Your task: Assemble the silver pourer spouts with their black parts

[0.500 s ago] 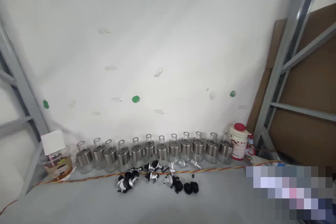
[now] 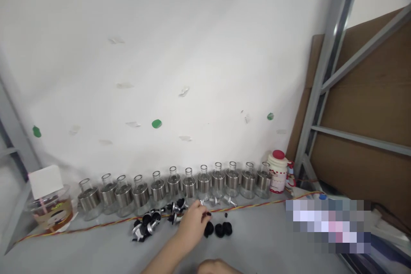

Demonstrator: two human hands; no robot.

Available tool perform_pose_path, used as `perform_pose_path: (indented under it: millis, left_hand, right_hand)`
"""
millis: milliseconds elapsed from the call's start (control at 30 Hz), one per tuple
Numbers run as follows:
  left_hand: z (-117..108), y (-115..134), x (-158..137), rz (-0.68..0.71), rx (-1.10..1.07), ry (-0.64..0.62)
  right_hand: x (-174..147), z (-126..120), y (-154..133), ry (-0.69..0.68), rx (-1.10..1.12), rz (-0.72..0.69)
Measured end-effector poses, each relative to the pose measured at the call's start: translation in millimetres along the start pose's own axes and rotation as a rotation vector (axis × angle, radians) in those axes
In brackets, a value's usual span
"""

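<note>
Head view: my left hand (image 2: pixel 192 222) pinches among small, light, hard pourer spouts (image 2: pixel 150 221); my right hand's (image 2: pixel 218 267) grip I can't tell

Bottles (image 2: pixel 189 184): clear glossy glass, brushed-metal sleeves. Spout stoppers (image 2: pixel 146 225) in front of the bottles: shiny metal with matt black plastic or rubber parts. Surface (image 2: pixel 96 252): smooth matt grey. Wall (image 2: pixel 160 51) behind the bottles: matt white. Board (image 2: pixel 369 107) right of the bottles: brown, wood-like, matt; frame (image 2: pixel 324 72) dull grey metal.
</note>
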State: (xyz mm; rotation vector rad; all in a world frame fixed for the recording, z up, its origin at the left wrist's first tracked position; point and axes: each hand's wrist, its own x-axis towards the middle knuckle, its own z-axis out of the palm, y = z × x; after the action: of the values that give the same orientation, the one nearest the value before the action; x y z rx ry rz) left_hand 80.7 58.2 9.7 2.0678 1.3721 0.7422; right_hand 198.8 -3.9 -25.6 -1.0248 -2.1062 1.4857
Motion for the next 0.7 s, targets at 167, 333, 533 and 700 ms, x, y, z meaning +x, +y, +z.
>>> perform_pose_path:
  millis: [167,333,533,700]
  left_hand:
    - [13.1,-10.3,15.7,0.059,0.057,0.000]
    - [-1.4,-2.2,1.0,0.092,0.063,0.051]
    - [-11.9,20.1,-38.4,0.158,0.125,-0.065]
    - [-12.7,14.1,-41.0,0.163,0.115,-0.153]
  right_hand:
    - [-3.0,-10.4,1.6,0.180,0.134,0.079]
    - [-0.9,-14.6,8.6,0.377,0.245,0.174]
    - [1.7,-5.3,10.9,0.441,0.334,0.176]
    - [-0.5,-0.3,-1.1,0.498,0.297,0.062]
